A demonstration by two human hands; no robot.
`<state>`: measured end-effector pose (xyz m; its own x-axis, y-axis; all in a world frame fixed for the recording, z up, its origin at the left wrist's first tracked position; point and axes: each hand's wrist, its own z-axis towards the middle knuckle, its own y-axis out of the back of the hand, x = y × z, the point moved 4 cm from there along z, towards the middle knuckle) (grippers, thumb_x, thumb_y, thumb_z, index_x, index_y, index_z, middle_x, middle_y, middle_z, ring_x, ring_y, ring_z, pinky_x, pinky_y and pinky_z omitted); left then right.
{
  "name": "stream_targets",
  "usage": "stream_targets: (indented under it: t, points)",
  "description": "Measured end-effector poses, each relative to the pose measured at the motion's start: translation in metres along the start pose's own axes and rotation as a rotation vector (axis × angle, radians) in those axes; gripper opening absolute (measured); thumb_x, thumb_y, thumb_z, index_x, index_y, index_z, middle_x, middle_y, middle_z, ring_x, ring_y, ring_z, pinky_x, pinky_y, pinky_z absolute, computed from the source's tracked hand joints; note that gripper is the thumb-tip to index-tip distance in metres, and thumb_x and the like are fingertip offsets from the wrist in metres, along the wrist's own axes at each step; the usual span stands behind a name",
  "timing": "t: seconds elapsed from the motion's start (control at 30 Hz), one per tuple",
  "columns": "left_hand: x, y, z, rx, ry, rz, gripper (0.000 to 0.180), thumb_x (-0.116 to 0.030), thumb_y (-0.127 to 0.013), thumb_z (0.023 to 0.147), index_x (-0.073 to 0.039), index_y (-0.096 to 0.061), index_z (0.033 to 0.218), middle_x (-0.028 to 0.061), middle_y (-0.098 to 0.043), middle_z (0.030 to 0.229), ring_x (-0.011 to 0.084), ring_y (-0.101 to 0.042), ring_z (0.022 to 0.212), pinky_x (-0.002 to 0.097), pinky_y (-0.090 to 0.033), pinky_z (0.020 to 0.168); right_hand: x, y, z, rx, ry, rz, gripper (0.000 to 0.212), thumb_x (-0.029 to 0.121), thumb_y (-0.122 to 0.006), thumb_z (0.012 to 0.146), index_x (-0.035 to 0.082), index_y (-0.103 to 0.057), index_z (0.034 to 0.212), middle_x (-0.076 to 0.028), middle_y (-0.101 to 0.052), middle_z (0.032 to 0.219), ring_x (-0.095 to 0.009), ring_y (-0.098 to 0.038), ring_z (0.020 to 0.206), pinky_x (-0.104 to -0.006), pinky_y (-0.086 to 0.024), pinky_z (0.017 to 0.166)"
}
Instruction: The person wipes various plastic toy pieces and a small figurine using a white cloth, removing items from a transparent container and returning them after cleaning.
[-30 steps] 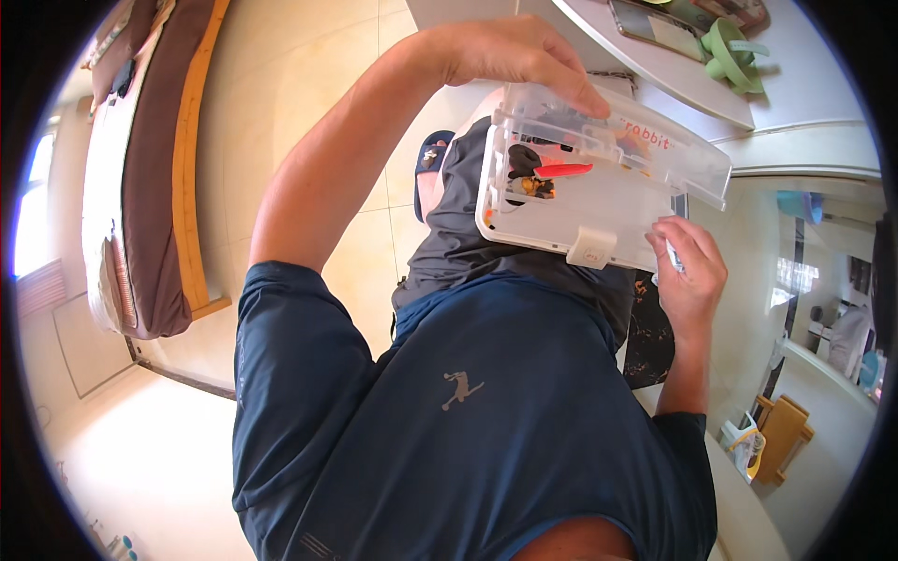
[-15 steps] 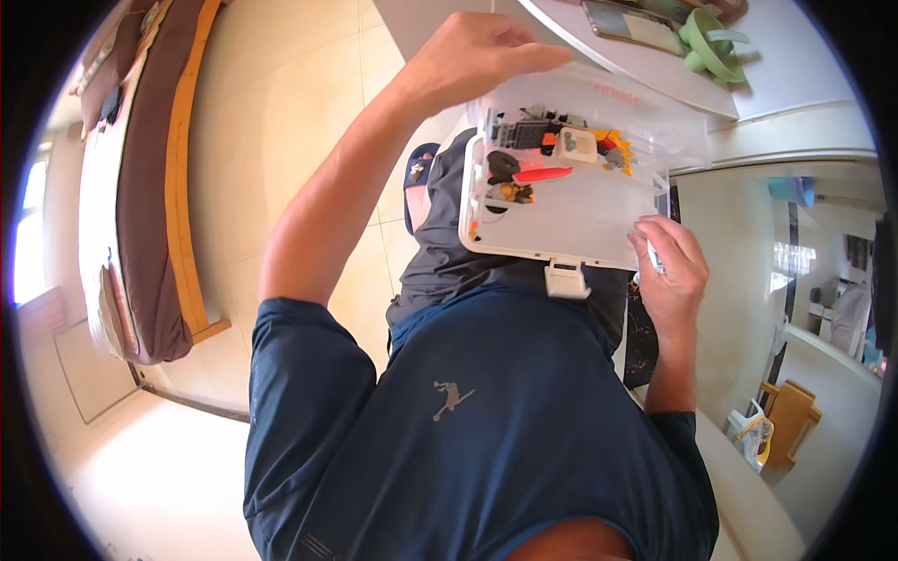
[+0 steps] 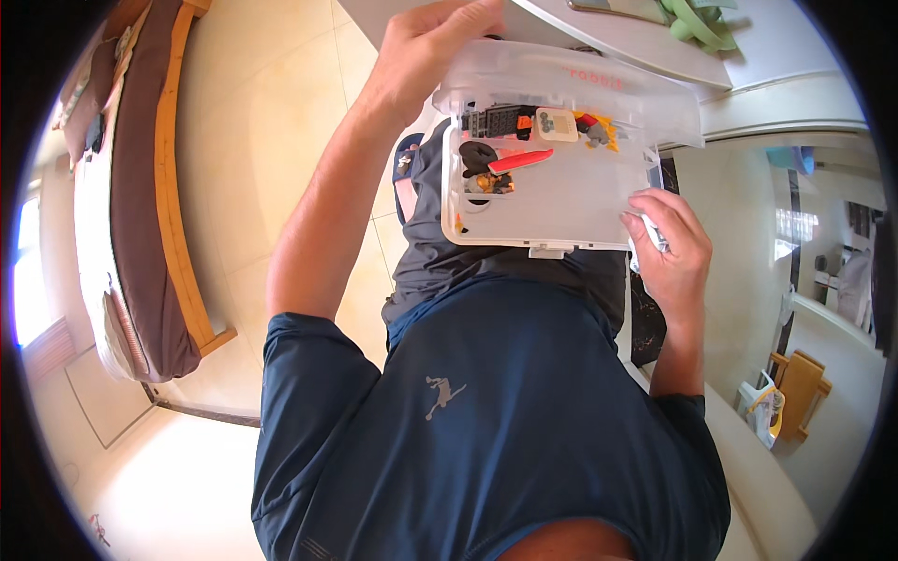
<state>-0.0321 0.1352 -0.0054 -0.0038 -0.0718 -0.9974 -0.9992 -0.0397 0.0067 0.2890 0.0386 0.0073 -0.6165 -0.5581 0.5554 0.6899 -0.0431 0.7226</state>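
A clear plastic storage box (image 3: pixel 552 220) lies across my lap, its see-through lid (image 3: pixel 645 98) raised along the far side. Inside, toward the far and left walls, are a dark grey brick-built piece (image 3: pixel 498 122), a beige studded piece (image 3: pixel 557 125), a red blade-shaped piece (image 3: pixel 520 162), a black rounded piece (image 3: pixel 477 156) and small orange-yellow pieces (image 3: pixel 601 134). My right hand (image 3: pixel 672 248) has thumb and fingers closed at the box's near right corner, by a white latch. My left hand (image 3: pixel 435 42) is beside the lid's far left corner, thumb stretched out; its other fingers are partly hidden.
Beyond the box stands a white table (image 3: pixel 636 47) with a green dish-like object (image 3: pixel 703 23) on it. A bed with a wooden frame (image 3: pixel 168 196) is on the left. Sliding glass panels (image 3: pixel 720 215) are on the right, with a wooden stool (image 3: pixel 802 393) farther down.
My left hand has moved left and farther away. The box has shifted slightly left, and its raised lid shows more fully. My right hand stays at the near right corner.
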Motion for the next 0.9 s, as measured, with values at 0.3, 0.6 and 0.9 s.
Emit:
stream_targets:
  t: [0.3,0.6,0.9]
  points:
    - [0.012,0.015,-0.056,0.211,-0.599,0.382,0.126,-0.050,-0.098,0.067,-0.002,-0.031,0.163,0.0220,-0.047,0.160,0.0347,-0.041,0.152,0.0499,-0.033,0.124,-0.003,0.001,0.000,-0.018,-0.061,0.064,0.019,-0.002,-0.082,0.083,0.000,-0.073,0.099,-0.013,-0.073,0.098,-0.027,-0.071,0.084,-0.0348,-0.057,0.075]
    - [0.025,0.008,-0.058,-0.104,-0.480,0.247,0.072,-0.037,-0.094,0.081,0.000,-0.066,0.135,0.0119,-0.075,0.122,0.0244,-0.072,0.113,0.0412,-0.056,0.102,0.002,-0.003,-0.009,-0.041,0.059,0.015,0.024,-0.005,-0.082,0.076,0.002,-0.073,0.097,-0.010,-0.074,0.097,-0.028,-0.071,0.084,-0.0364,-0.057,0.076]
    - [0.040,0.005,-0.041,-0.198,-0.184,-0.154,0.057,-0.039,-0.079,0.096,0.005,-0.062,0.129,0.0165,-0.074,0.113,0.0244,-0.072,0.103,0.0384,-0.057,0.093,0.016,-0.007,-0.017,-0.117,0.125,0.003,0.031,-0.010,-0.084,0.070,0.003,-0.073,0.096,-0.008,-0.075,0.098,-0.026,-0.070,0.081,-0.0346,-0.056,0.070]
